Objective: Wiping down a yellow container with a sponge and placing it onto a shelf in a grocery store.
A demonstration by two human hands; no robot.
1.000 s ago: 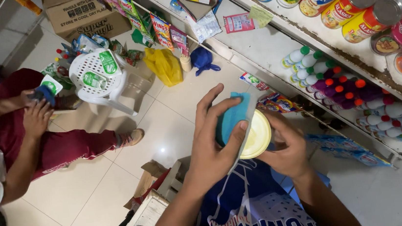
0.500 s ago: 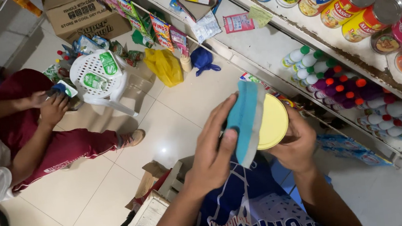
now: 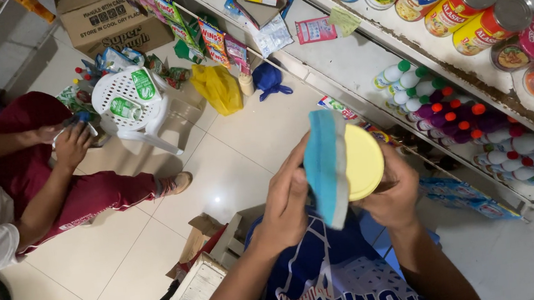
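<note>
A blue and white folded cloth (image 3: 324, 164) is pressed by my left hand (image 3: 288, 197) against the yellow lid of a can (image 3: 362, 160). My right hand (image 3: 391, 190) grips that can from below and behind, so its body is hidden. Both hands are held in front of my chest, over my blue printed shirt (image 3: 331, 274). The cloth stands almost on edge, covering the left part of the lid.
White shelves (image 3: 362, 56) on the right carry several tins (image 3: 475, 9) and rows of small bottles (image 3: 432, 98). A seated person in red trousers (image 3: 88, 187) holds a small item at left. Nearby stand a white plastic chair (image 3: 135, 101), cardboard boxes (image 3: 107, 18) and a yellow bag (image 3: 219, 89).
The cloth turned from lying flat over the lid to standing on edge and slid left across it. The seated person's hands shifted slightly.
</note>
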